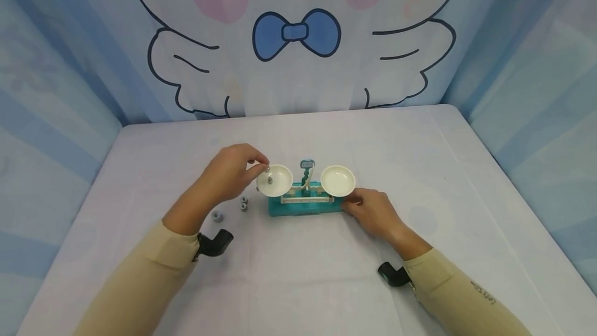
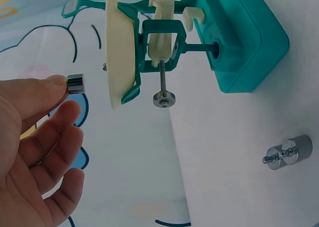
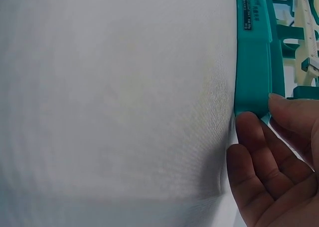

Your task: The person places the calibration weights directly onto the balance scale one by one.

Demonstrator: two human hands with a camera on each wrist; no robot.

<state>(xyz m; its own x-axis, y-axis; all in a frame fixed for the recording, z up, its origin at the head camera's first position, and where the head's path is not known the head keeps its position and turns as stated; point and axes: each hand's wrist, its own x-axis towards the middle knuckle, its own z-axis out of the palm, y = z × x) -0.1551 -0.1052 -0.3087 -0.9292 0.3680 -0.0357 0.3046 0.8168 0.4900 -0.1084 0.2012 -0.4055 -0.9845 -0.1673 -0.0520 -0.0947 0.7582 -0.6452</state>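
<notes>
A teal balance scale [image 1: 305,206] with two cream pans stands on the table. Between thumb and forefinger, my left hand [image 1: 230,172] pinches a small metal weight [image 2: 76,84] just above the left pan [image 1: 279,189]. In that pan sits another small weight [image 1: 269,180], whose knob peeks over the rim in the left wrist view. The right pan [image 1: 338,181] holds nothing. My right hand [image 1: 373,211] grips the right end of the scale's base [image 3: 253,72], thumb on its upper side and fingers against its end.
Two small weights [image 1: 244,204] and a larger weight [image 1: 216,216] stand on the white-covered table [image 1: 298,294], left of the scale. A printed cloth backdrop [image 1: 296,82] hangs behind the table's far edge.
</notes>
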